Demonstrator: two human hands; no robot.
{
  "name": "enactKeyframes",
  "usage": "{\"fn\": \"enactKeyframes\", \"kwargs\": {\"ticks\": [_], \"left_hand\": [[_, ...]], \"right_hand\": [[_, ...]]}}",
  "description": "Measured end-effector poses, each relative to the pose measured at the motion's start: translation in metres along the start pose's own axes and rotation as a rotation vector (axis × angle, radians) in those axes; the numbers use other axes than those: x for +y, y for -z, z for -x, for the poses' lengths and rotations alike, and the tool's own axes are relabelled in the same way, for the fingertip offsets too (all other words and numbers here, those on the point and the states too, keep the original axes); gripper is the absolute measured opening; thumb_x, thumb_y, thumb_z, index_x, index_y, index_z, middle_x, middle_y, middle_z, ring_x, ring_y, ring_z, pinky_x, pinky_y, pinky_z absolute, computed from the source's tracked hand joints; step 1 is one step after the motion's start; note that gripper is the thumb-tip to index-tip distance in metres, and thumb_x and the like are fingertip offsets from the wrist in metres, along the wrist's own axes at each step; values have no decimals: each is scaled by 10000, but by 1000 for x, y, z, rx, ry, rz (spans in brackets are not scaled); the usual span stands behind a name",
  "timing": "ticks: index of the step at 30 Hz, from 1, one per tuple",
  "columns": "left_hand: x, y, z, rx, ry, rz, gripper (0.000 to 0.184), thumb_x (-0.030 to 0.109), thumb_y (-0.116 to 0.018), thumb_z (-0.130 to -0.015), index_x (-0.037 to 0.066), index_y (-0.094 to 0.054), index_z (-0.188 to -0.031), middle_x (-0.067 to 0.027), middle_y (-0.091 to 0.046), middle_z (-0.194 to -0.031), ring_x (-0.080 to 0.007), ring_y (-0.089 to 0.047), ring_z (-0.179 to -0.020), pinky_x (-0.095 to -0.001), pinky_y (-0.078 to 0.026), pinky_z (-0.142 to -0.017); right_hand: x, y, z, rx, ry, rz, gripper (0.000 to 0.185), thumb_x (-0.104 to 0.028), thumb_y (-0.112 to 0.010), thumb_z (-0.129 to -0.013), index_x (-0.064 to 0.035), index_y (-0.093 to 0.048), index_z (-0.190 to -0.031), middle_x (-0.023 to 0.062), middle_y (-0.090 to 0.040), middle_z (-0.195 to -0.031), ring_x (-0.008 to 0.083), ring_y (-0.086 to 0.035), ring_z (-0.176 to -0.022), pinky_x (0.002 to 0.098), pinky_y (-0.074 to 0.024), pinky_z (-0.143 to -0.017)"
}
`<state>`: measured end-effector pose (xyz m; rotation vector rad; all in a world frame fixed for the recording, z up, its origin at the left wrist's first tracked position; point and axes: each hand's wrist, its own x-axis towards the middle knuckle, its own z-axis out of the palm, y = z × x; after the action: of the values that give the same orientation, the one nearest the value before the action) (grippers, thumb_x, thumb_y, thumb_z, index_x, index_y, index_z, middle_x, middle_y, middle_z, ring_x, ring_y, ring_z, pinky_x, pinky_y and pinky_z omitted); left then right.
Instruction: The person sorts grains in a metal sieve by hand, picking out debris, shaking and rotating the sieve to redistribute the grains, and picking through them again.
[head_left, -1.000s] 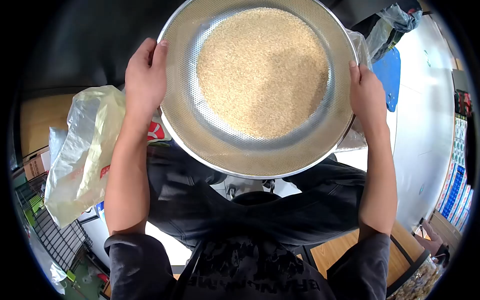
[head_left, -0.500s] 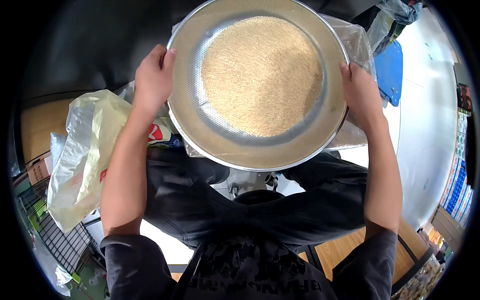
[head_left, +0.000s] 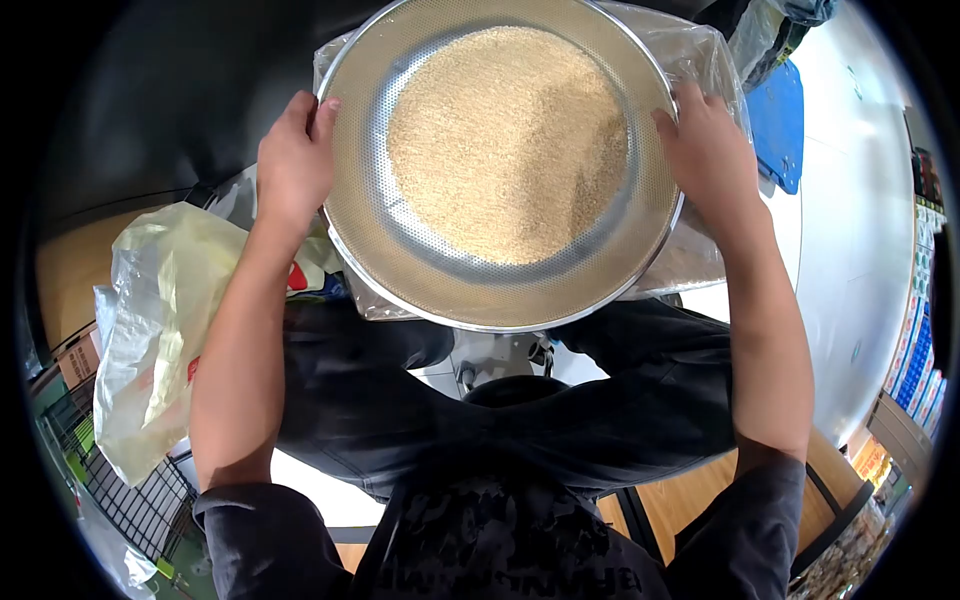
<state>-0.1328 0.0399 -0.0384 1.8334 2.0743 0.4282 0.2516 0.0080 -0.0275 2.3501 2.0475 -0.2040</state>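
Sieve [head_left: 480, 308]: metal, perforated wall, bright rim; upper centre of the frame, overlapping a clear bag [head_left: 708, 60]. Whether anything beneath bears its weight cannot be told.
Trousers [head_left: 370, 410]: dark; middle of the frame, knees apart on either side below the sieve.
Grain [head_left: 500, 150]: pale, one broad bed on the sieve's floor, with a darker patch at its right. Bare metal shows most along the left and lower edges.
Yellow bag [head_left: 170, 330]: crumpled plastic, left of the frame, beside the left forearm; clear of the sieve.
Clear bag: spread behind the sieve, showing past the rim at upper right and lower left.
Right hand [head_left: 708, 155]: at the sieve's right edge; thumb laps over the rim onto the inner wall, fingers bent round the outside. Firmness cannot be told.
Left hand [head_left: 295, 155]: closed about the sieve's left edge, thumb along the rim, fingers folded behind it and partly hidden.
Blue panel [head_left: 778, 130]: upper right of the frame, beyond the right hand and apart from it.
Handling, as judged: opposed grips suit a wide, loaded sieve. Both should carry equally and hold the rim level, since loose grain would slide toward a dipped side. Thumbs best sit on the rim, out of the grain; small, even movements should limit spillage.
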Motion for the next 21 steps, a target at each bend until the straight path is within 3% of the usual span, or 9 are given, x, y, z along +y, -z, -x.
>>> {"fn": "enactKeyframes", "kwargs": {"ticks": [2, 4, 6, 7, 8, 9, 11, 14, 21], "left_hand": [[-5, -3, 0, 6, -22, -5, 378, 361, -553, -1057, -8, -610, -1000, -265, -670, -895, -480, -636, -865, -499, -495, -770], [-9, -5, -1, 19, -41, -14, 375, 358, -548, -1060, -8, -606, -1003, -270, -670, -900, -489, -633, -874, -505, -493, -770], [-11, -5, -1, 41, -77, -75, 425, 384, -537, -1076, -34, -604, -1034, -251, -639, -861, -389, -615, -755, -420, -497, -734], [-10, -5, -1, 32, -73, -78, 425, 384, -537, -1076, -34, -604, -1034, -251, -639, -861, -389, -615, -755, -420, -497, -734], [-8, -4, -1, 22, -61, -45, 404, 376, -539, -1070, -21, -598, -1019, -261, -652, -882, -442, -621, -820, -470, -493, -748], [-7, -3, -1, 12, -46, -12, 384, 368, -541, -1064, -8, -592, -1003, -271, -666, -903, -495, -628, -885, -519, -489, -762], [-7, -5, -1, 9, -35, -17, 383, 369, -541, -1063, -6, -590, -1001, -267, -665, -907, -496, -623, -881, -518, -490, -762], [-17, -7, -5, 46, -112, -59, 459, 414, -536, -1078, -38, -618, -1088, -234, -655, -880, -366, -611, -764, -398, -505, -749], [-14, -3, -4, -3, -79, -66, 447, 406, -545, -1072, -37, -604, -1058, -235, -628, -850, -352, -565, -726, -397, -497, -730]], "right_hand": [[-16, -4, -3, 445, 242, 32, 204, -172, -624, -986, -53, -702, -1132, 213, -680, -1141, 396, -698, -1029, 466, -568, -908], [-27, -7, -12, 304, 314, -101, 205, -137, -643, -967, -75, -714, -1149, 188, -675, -1135, 382, -703, -1017, 453, -574, -903], [-31, -17, -23, 154, 382, -237, 229, -102, -661, -947, -98, -726, -1166, 164, -671, -1130, 368, -707, -1006, 441, -579, -899], [-32, -25, -27, 85, 368, -155, 229, -111, -660, -952, -98, -734, -1168, 154, -678, -1130, 355, -711, -1003, 440, -580, -897], [-31, -32, -30, 16, 351, -71, 230, -120, -659, -957, -98, -743, -1170, 143, -686, -1130, 342, -714, -999, 440, -581, -896], [-30, -37, -33, 8, 348, -70, 230, -120, -659, -957, -98, -743, -1170, 143, -686, -1130, 342, -714, -999, 440, -581, -896], [-27, -44, -39, 17, 375, -66, 206, -138, -671, -953, -95, -758, -1135, 147, -701, -1105, 362, -712, -989, 460, -586, -883], [-31, -49, -41, 39, 336, -153, 133, -126, -702, -933, -49, -768, -1019, 131, -677, -963, 323, -694, -909, 433, -546, -822], [-37, -47, -42, 15, 344, -204, 132, -130, -716, -925, -48, -764, -1015, 124, -689, -995, 300, -710, -940, 415, -563, -853]]}}
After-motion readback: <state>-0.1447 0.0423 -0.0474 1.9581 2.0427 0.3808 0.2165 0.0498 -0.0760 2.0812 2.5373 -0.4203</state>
